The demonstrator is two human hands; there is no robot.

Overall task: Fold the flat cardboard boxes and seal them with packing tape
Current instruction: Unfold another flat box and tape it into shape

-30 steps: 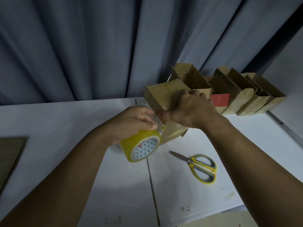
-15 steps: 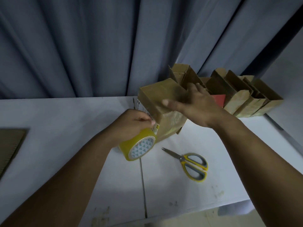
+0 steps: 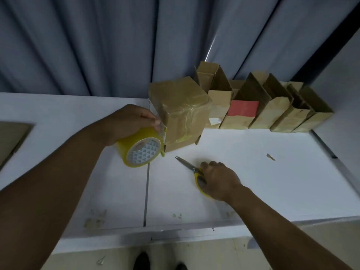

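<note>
Step in hand: by my judgement, cutting the tape free of the roll so this box's seal could be finished.
Left hand: my left hand (image 3: 132, 123) gripped the roll of yellow-tinted clear packing tape (image 3: 143, 152), fingers curled over its top, with the roll tight against the box's near left corner.
Right hand: my right hand (image 3: 218, 178) lay low on the white counter (image 3: 263, 162), fingers curled over the handles of the yellow-handled steel scissors (image 3: 188, 166). The blades pointed toward the box, and I could not tell whether they were parted.
Box: the brown cardboard box wrapped in glossy tape (image 3: 181, 114) stood on the counter, tilted, just in front of the row of folded brown boxes (image 3: 272, 110) by the grey curtain (image 3: 97, 45).
Doing it well: the short strip between roll and box needed to be taut, with the roll drawn slightly off the corner so the blades had room. I judged one clean snip close to the roll was best.
Risk: slack tape could fold onto itself or stick to the blades, and tugging could drag the light box.
After the cut: the loose end wanted pressing flat onto the cardboard.
Waiting: a flat brown cardboard sheet (image 3: 11, 139) lay at the counter's left edge.
</note>
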